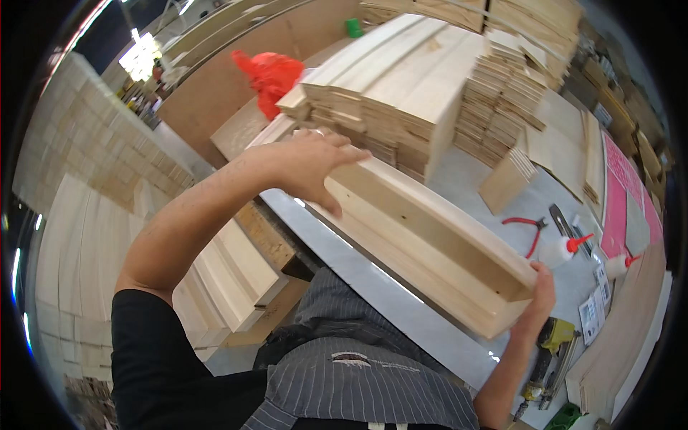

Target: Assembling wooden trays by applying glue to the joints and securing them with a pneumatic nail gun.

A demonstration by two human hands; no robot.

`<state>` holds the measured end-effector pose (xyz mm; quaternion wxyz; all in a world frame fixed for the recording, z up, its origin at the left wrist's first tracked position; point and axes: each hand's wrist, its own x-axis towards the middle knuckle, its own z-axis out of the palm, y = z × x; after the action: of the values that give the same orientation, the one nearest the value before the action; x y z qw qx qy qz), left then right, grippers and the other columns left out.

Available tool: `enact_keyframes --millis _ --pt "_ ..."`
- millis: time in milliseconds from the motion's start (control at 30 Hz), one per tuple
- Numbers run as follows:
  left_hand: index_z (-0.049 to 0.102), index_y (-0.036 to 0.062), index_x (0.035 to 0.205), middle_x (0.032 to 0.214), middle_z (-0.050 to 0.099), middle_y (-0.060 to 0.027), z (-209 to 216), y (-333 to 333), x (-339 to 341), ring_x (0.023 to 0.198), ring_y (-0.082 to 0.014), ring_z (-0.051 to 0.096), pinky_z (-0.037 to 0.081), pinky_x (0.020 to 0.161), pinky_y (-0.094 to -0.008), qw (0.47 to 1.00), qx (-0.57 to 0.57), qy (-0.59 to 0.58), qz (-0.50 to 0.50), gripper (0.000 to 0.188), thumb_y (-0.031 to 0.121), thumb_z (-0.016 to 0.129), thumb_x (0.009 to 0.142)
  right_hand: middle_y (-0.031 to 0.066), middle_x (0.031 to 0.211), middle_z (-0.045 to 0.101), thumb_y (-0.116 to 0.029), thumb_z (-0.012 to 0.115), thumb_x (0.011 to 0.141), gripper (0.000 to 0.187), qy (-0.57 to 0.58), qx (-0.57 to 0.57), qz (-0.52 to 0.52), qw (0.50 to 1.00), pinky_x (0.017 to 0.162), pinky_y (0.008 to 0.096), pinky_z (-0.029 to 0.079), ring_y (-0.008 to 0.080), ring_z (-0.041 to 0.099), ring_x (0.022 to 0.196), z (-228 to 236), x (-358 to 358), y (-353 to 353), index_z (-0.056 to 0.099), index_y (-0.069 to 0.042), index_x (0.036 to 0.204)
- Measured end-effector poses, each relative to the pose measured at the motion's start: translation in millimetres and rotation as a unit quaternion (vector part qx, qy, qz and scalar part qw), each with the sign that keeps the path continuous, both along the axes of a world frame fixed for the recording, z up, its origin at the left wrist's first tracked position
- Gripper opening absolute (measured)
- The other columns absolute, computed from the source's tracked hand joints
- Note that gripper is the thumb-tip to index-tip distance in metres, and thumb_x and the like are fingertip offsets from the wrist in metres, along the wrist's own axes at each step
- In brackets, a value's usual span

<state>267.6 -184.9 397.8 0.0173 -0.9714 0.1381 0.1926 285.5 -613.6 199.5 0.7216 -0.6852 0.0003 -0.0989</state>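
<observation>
A long, narrow, open wooden box (444, 208) lies slantwise before me at the front of the bench, its hollow facing up. Across its far left part reaches my left hand (312, 163), fingers over the far wall and thumb bent toward the near side. My right hand (539, 301) is closed round the near right corner, with part of its fingers behind the end wall. Small dark holes or marks dot the inside of the far wall. My left forearm and hand hide the box's left end.
Stacked boards (401, 54) and small wooden pieces (502, 89) stand behind the box. To the right lie red-handled pliers (534, 242), white glue bottles (555, 253) with red tips, and a yellow-green nail gun (555, 335). A red plastic bag (271, 79) sits at the back left. More boards (229, 272) are stacked left.
</observation>
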Motion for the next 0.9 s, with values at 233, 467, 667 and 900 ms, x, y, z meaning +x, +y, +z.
enact_keyframes --millis 233,467,667,900 --pt "0.042 0.0193 0.155 0.153 0.047 -0.0176 0.9 81.5 -56.3 0.143 -0.0356 0.041 0.029 0.120 -0.0489 0.992 0.040 -0.106 0.063 0.087 0.035 0.082 0.079 0.0045 0.096 0.066 -0.040 0.054 0.105 0.038 0.115 0.127 0.124 0.977 0.083 0.0294 0.051 0.0146 0.064 0.089 28.4 24.7 20.4 0.066 -0.004 0.110" --pt "0.065 0.0104 0.136 0.124 0.070 -0.0169 6.3 113.1 -73.7 0.115 -0.0353 0.064 0.048 0.100 -0.0443 0.990 -0.094 -0.068 0.086 0.057 0.035 0.077 0.086 0.0073 0.111 0.064 -0.039 0.051 0.104 0.038 0.098 0.159 0.208 0.960 0.094 0.0336 0.051 0.0180 0.063 0.104 46.7 32.8 26.3 0.064 -0.005 0.115" --pt "0.066 0.0088 0.134 0.124 0.069 -0.0171 -4.5 134.8 -91.2 0.116 -0.0349 0.063 0.049 0.099 -0.0428 0.987 -0.101 -0.112 0.052 0.050 0.032 0.074 0.089 0.0082 0.115 0.063 -0.038 0.052 0.102 0.040 0.005 0.063 0.222 0.973 0.100 0.0359 0.048 0.0210 0.062 0.109 53.2 38.6 35.0 0.063 -0.004 0.120" --pt "0.068 0.0064 0.128 0.120 0.070 -0.0154 -9.4 152.2 -148.9 0.108 -0.0348 0.064 0.050 0.094 -0.0431 0.965 -0.133 -0.213 0.079 0.049 0.014 0.077 0.081 0.0043 0.111 0.063 -0.047 0.048 0.106 0.049 0.054 -0.006 0.201 0.978 0.097 0.0319 0.045 0.0163 0.058 0.106 85.7 32.6 104.5 0.066 -0.004 0.123"
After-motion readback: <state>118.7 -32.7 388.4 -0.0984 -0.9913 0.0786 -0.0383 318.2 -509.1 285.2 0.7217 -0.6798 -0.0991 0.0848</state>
